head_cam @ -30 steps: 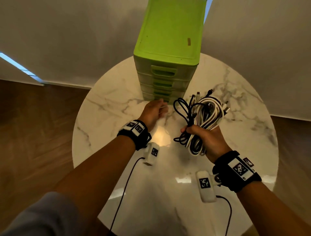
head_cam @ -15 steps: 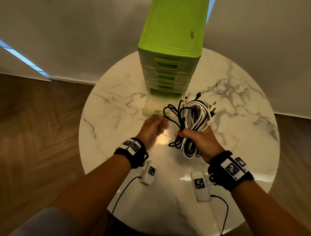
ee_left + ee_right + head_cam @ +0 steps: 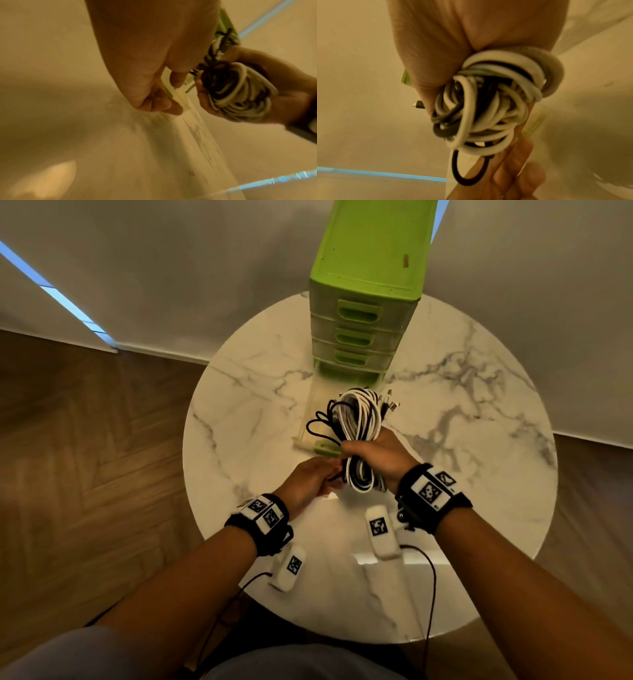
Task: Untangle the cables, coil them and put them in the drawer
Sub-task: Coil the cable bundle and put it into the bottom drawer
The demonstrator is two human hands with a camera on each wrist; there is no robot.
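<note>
A green drawer unit [image 3: 370,268] stands at the far side of the round marble table [image 3: 479,446]. Its bottom drawer [image 3: 310,419], translucent with a green handle [image 3: 323,447], is pulled out toward me. My left hand [image 3: 308,481] grips the drawer's front edge [image 3: 178,97], thumb over the rim and fingers curled below. My right hand [image 3: 375,453] grips a coiled bundle of white and black cables [image 3: 359,422] and holds it upright just above the open drawer. The right wrist view shows the bundle [image 3: 488,108] filling the fist, with a black loop hanging from it.
The three upper drawers [image 3: 358,314] of the unit are closed. The table edge runs close to my body, with wooden floor [image 3: 85,457] to the left. Thin black wires [image 3: 432,583] trail from the wrist cameras across the near part of the table.
The bottom drawer has slid out toward me with my left hand on its front. My right hand has carried the cable bundle leftward to above the open drawer.
</note>
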